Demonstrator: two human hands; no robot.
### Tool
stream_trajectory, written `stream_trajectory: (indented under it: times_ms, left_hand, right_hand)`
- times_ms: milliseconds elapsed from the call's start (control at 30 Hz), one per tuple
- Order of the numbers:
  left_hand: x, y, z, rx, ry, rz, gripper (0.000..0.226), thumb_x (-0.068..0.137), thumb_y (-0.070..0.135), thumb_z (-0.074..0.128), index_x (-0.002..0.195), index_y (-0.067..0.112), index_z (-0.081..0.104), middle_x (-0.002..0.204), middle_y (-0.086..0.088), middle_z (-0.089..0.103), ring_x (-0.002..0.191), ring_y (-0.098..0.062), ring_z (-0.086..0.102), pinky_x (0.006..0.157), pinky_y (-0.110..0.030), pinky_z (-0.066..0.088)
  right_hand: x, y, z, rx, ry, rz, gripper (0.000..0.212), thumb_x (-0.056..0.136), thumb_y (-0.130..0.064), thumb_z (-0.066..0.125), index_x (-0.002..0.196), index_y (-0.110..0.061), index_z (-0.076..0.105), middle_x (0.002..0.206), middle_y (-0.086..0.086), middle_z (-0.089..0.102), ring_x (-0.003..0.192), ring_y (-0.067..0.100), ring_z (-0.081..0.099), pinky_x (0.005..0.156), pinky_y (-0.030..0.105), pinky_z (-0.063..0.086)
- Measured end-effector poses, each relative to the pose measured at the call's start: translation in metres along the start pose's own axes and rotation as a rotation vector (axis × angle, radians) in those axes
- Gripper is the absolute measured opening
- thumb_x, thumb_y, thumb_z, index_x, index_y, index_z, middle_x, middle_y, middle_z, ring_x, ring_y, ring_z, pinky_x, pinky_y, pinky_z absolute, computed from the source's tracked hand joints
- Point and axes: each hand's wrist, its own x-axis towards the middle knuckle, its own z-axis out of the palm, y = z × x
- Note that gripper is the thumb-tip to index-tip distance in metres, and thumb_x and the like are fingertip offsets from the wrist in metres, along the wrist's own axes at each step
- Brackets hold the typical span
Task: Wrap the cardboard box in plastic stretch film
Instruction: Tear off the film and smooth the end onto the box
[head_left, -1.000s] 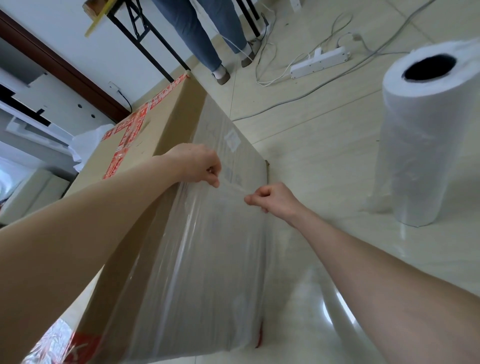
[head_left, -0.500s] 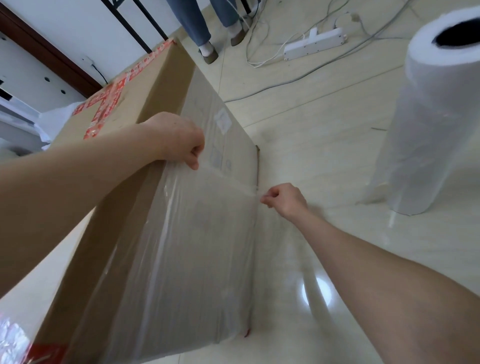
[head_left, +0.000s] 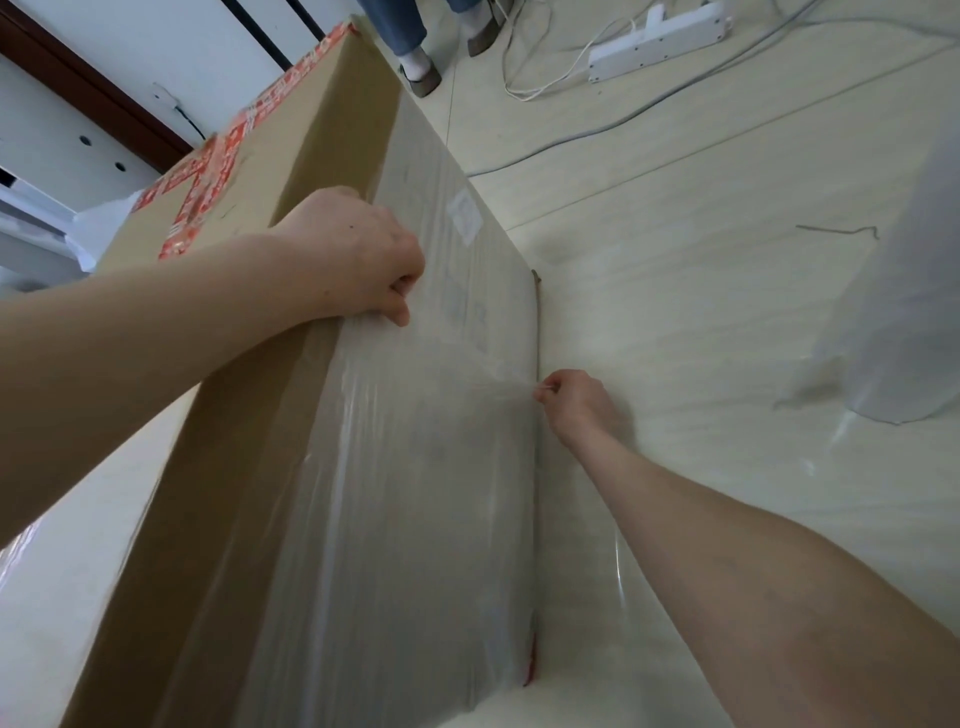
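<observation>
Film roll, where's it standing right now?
In the head view the film roll stands on the floor at the far right edge, right of the right hand and box.

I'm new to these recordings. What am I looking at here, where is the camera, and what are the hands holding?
There is no machine here. A person works with bare hands, and the camera sits on their head, looking down along both forearms. A large cardboard box stands on the tiled floor, and clear stretch film partly covers its near face. The left hand grips the film's edge at the top of the box. The right hand pinches that edge lower down, at the box's side corner. The roll stands on the floor to the right. Farther back lie a power strip and another person's feet.
</observation>
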Motion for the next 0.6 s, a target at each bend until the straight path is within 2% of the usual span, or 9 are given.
stream_trajectory:
  times_ms: [133, 267, 433, 600]
  left_hand:
    - [0.0, 0.0, 0.001, -0.002, 0.019, -0.009, 0.026, 0.09, 0.054, 0.048, 0.097, 0.03, 0.056, 0.075, 0.013, 0.042, 0.076, -0.011, 0.042, 0.077, -0.026, 0.035]
    - [-0.001, 0.001, 0.003, 0.019, 0.05, -0.025, 0.023, 0.092, 0.052, 0.046, 0.087, 0.029, 0.05, 0.067, 0.014, 0.038, 0.073, -0.012, 0.042, 0.078, -0.026, 0.036]
    - [-0.004, 0.003, 0.001, 0.017, 0.065, -0.036, 0.024, 0.093, 0.05, 0.046, 0.081, 0.028, 0.044, 0.067, 0.013, 0.041, 0.072, -0.011, 0.044, 0.079, -0.026, 0.035]
    - [-0.005, 0.003, -0.002, -0.004, 0.069, -0.072, 0.023, 0.094, 0.047, 0.045, 0.086, 0.025, 0.045, 0.081, 0.008, 0.052, 0.079, -0.014, 0.051, 0.089, -0.032, 0.039]
  right_hand:
    - [0.007, -0.005, 0.006, -0.072, 0.05, -0.001, 0.022, 0.088, -0.034, 0.06, 0.104, -0.025, 0.071, 0.114, 0.007, 0.066, 0.106, 0.028, 0.061, 0.087, 0.034, 0.05]
    - [0.013, -0.007, 0.019, 0.047, 0.022, 0.022, 0.02, 0.089, -0.027, 0.06, 0.103, -0.018, 0.07, 0.114, 0.01, 0.067, 0.106, 0.027, 0.061, 0.083, 0.029, 0.046]
    - [0.019, -0.011, 0.032, 0.186, 0.026, 0.071, 0.019, 0.087, -0.02, 0.06, 0.102, -0.015, 0.07, 0.111, 0.012, 0.068, 0.106, 0.028, 0.061, 0.086, 0.029, 0.046]
    - [0.027, -0.018, 0.037, 0.281, 0.052, 0.147, 0.022, 0.086, -0.013, 0.058, 0.106, -0.011, 0.066, 0.116, 0.014, 0.065, 0.111, 0.03, 0.058, 0.088, 0.028, 0.043]
